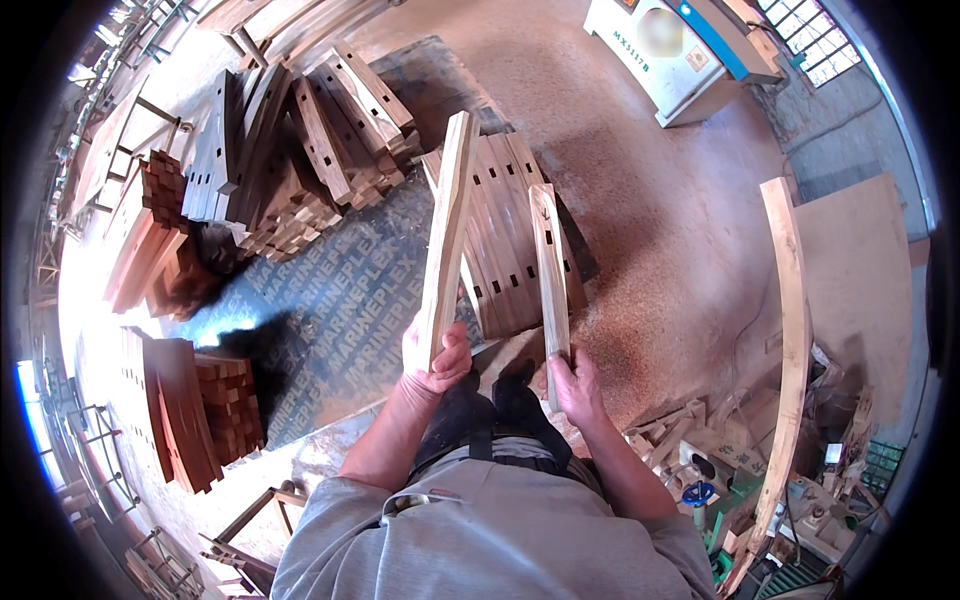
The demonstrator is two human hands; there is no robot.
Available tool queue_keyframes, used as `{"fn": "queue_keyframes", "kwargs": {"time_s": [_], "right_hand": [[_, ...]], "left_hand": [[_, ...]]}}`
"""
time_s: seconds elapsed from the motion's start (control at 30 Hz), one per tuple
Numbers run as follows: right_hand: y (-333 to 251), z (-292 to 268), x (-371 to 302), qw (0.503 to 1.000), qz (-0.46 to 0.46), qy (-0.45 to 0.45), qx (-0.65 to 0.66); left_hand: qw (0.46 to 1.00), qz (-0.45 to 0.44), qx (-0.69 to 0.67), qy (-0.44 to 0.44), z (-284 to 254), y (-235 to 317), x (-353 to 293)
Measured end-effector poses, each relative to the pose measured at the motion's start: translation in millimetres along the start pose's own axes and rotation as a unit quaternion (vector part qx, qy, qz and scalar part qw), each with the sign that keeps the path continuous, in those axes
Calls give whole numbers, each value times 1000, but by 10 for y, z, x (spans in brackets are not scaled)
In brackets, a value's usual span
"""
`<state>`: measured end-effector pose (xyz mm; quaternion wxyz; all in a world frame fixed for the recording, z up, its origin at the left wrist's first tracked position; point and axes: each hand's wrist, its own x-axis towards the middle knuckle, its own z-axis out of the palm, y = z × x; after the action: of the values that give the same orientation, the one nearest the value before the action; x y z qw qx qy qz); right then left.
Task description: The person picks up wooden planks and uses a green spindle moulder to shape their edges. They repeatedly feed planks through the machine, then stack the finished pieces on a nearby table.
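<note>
My left hand (438, 355) is closed round the lower end of a pale wooden bar (452, 220), which rises away from me and tilts slightly right at its far end. Its visible faces look plain. In my right hand (577, 385) is a narrower wooden slat (549, 260) with a dark rectangular slot near its far end. My fingers grip it close to its near end. Beyond and between the two pieces lies a stack of slotted wooden boards (500, 230), partly hidden behind them.
Slotted timber stacks (300, 150) stand ahead left on a dark printed sheet (340, 310). Reddish boards (190, 410) are piled at left. A white and blue machine (655, 60) stands far right. A long curved plank (790, 330) rises at right beside wood scraps (670, 430) and green machinery (720, 530).
</note>
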<state>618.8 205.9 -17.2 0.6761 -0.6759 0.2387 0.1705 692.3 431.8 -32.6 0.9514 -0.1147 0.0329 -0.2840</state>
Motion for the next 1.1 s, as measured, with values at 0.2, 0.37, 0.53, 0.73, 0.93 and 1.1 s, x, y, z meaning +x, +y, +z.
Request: {"fn": "queue_keyframes", "kwargs": {"time_s": [0.2, 0.37, 0.53, 0.73, 0.93, 1.1], "right_hand": [[-15, 14, 4, 1000, 7, -4, -1], [-16, 32, 8, 1000, 29, 5, 5], [73, 2, 35, 999, 30, 10, 32], [-45, 21, -18, 999, -3, 19, 35], [94, -77, 5, 999, -5, 30, 37], [-18, -42, -27, 997, 12, 66, 43]], "left_hand": [[1000, 1, 9, 13, -9, 14, -21], [994, 30, 60, 86, -19, 69, -39], [897, 175, 308, 264, 137, 238, 224], [767, 300, 476, 309, 73, 533, 474], [669, 324, 553, 376, 39, 668, 797], [655, 324, 540, 417, -12, 1133, 1091]]}}
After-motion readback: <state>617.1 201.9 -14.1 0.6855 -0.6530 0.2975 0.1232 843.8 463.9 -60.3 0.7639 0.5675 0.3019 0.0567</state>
